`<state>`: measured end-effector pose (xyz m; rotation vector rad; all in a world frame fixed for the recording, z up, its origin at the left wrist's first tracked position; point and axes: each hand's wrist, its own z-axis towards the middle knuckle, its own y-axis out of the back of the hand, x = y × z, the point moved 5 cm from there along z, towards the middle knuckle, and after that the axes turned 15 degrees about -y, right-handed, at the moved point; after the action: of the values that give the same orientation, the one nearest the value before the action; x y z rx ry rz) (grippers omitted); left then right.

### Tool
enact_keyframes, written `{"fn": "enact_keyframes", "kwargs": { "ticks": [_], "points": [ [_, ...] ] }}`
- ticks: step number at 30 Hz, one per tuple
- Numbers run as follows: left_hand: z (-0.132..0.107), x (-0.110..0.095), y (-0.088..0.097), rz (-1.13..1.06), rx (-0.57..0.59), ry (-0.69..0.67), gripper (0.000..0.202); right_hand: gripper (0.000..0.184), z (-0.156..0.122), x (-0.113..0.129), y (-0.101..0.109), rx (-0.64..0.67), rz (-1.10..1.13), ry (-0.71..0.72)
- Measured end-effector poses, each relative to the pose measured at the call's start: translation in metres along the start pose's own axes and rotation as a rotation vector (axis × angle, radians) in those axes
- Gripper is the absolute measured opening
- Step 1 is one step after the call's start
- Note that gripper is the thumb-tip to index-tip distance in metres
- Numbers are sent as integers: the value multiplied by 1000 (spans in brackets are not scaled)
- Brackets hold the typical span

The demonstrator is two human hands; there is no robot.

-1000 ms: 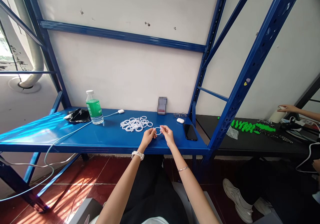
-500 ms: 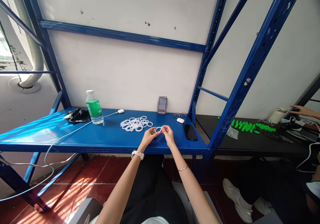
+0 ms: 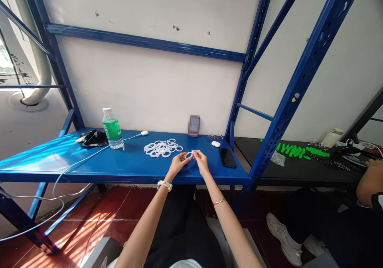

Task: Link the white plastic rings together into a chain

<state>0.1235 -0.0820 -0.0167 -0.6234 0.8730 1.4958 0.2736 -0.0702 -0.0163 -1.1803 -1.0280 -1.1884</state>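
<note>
A small white ring (image 3: 188, 155) is held between both hands just above the front part of the blue table (image 3: 131, 166). My left hand (image 3: 178, 163) pinches its left side, a white band on the wrist. On the other side the fingertips of my right hand (image 3: 200, 161) close on the ring's right edge; a thin bracelet circles that wrist. Beyond my left hand lies a loose pile of similar white rings (image 3: 161, 148). What the fingertips cover on the ring is hidden.
A water bottle (image 3: 112, 129), a black plastic bag (image 3: 92, 138) and a white cable (image 3: 98, 153) are at left. Right of my hands lie a phone (image 3: 227, 157), a white case (image 3: 216, 144) and glasses (image 3: 215, 137). Green pieces (image 3: 296, 151) cover part of a black table beside a seated co-worker.
My hands and the ring stay almost in the same spot. At far right, the co-worker's arm has come back from the white cylinder and now lies lower, near the black table's edge.
</note>
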Motion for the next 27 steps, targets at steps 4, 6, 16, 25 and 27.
{"fn": "enact_keyframes", "kwargs": {
  "ticks": [4,6,16,25,27],
  "points": [
    [0,-1,0,13,-1,-2,65,47,0,-1,0,-6,2,0],
    [0,-1,-1,14,5,-6,64,47,1,-2,1,-10,13,-7],
    [0,-4,-1,14,12,-15,65,46,4,-4,1,-17,42,8],
    [0,-6,-1,26,5,-17,64,47,5,-5,2,-19,44,0],
    [0,-7,-1,27,10,-19,64,47,5,-5,2,-16,49,-6]
  ]
}}
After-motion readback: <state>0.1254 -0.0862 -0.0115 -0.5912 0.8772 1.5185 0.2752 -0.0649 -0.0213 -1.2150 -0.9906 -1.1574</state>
